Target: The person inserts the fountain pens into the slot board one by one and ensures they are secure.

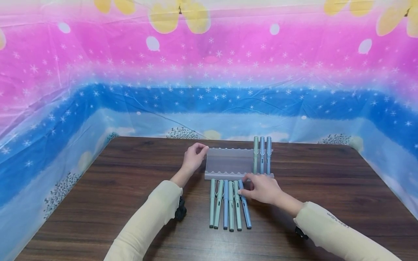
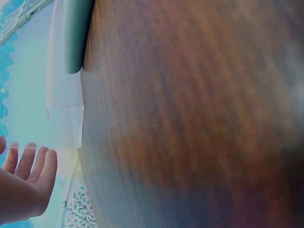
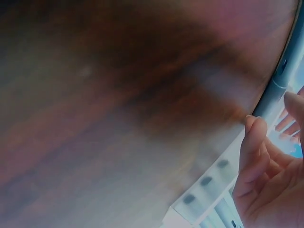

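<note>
- The patterned cloth (image 1: 202, 50) is hanging behind the table (image 1: 98, 203) and along both its sides.
- The left sleeve (image 1: 147, 217) is covering the forearm almost to the wrist.
- The left hand (image 1: 193, 159) is holding the rack (image 1: 228, 161) at its upper left corner, thumb and fingertips closing on that edge.
- The rack is standing on the table, between the hands and beyond the row.
- Below it, six pens are lying in a row: green (image 1: 212, 206), green (image 1: 218, 208), blue (image 1: 225, 208), green (image 1: 231, 212), green (image 1: 238, 210), then the end pen (image 1: 247, 214), blue and slanting.
- The right hand (image 1: 263, 188) is pinching the end pen near its top, between thumb and index finger.
- Three pens, green (image 1: 255, 159), blue (image 1: 262, 161) and blue (image 1: 269, 159), are resting side by side in the rack's right end.
- The right sleeve (image 1: 339, 228) is reaching in from the lower right.
</note>
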The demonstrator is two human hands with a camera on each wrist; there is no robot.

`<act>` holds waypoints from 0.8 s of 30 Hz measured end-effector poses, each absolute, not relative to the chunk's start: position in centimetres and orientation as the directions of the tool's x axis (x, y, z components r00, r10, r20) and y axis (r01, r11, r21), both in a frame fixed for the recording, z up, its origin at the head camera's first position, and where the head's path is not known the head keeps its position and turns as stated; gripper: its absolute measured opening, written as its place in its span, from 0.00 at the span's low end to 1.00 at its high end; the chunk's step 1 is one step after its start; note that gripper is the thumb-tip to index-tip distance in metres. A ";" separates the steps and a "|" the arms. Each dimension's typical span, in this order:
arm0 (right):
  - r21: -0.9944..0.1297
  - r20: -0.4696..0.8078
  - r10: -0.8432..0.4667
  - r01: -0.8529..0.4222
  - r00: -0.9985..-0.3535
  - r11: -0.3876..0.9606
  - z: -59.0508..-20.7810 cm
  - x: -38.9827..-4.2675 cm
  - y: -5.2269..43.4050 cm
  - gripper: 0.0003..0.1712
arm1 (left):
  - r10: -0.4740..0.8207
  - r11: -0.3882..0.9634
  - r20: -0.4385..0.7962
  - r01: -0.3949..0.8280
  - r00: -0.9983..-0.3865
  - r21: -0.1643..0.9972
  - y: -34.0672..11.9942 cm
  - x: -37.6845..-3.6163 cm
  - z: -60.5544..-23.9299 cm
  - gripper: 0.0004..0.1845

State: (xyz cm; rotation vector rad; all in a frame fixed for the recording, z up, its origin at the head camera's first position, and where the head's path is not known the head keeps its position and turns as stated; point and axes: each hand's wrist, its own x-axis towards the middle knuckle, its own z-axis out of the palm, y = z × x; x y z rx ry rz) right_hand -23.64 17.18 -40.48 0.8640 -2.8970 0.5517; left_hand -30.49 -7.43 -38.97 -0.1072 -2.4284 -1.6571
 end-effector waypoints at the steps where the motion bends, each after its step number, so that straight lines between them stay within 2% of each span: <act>1: -0.311 0.171 -0.515 -0.542 -0.840 0.781 -40.5 -23.6 17.1 0.25 | -0.052 0.369 0.206 0.173 -0.977 0.913 -7.4 -30.5 -39.0 0.11; 24: -0.319 0.074 -0.551 -0.543 -0.831 0.776 -39.7 -23.2 17.6 0.22 | -0.058 0.375 0.205 0.169 -0.977 0.911 -7.4 -30.6 -39.2 0.12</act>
